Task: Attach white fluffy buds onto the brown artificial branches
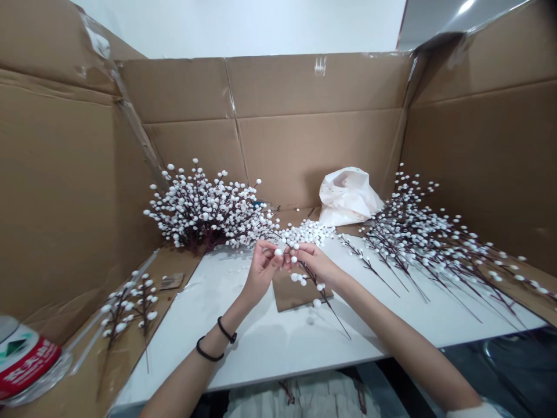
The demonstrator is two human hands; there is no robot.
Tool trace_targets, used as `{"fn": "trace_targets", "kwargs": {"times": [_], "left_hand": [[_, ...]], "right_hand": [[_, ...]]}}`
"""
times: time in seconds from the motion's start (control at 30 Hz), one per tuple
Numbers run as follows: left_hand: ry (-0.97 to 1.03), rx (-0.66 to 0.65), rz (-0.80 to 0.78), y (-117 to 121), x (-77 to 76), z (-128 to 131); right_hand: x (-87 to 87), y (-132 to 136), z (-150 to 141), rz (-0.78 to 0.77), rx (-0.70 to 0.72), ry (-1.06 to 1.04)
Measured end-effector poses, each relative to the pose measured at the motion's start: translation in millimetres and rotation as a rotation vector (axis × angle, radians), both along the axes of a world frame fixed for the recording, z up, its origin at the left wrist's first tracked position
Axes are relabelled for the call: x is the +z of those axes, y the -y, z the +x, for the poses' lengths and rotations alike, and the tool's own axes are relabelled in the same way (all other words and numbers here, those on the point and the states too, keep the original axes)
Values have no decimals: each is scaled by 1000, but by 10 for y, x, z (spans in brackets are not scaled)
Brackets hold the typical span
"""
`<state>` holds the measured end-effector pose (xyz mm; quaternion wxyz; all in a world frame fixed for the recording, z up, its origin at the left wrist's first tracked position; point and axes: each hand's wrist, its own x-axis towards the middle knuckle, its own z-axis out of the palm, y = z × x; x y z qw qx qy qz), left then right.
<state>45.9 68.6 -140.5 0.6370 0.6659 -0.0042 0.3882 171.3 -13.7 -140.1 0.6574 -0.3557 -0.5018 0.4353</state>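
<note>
Berry sprig [321, 296] being held up over white desk [243, 360], dark stem trailing down. Left hand [261, 271] and right hand [315, 261] working close together at sprig's top; fingers [273, 255] of both pinching nearly closed around sprig, exact hold partly hidden. Loose white berries [304, 233] lying heaped behind. Cardboard box [304, 151] walling desk; crumpled white plastic bag [348, 197] resting against back wall, contents not visible.

Nothing is legible, even on the red-and-white label [24, 363].
</note>
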Motion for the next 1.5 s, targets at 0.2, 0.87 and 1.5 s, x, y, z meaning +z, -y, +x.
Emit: {"fn": "trace_targets", "kwargs": {"times": [0.2, 0.87, 1.5], "left_hand": [[20, -5, 13, -14, -41, 8], [-3, 8, 54, -90, -113, 21], [-32, 49, 20, -73, -149, 23]], "right_hand": [[-2, 6, -1, 23, -29, 72], [-7, 24, -8, 9, -57, 140], [-8, 55, -29, 18, -87, 258]]}}
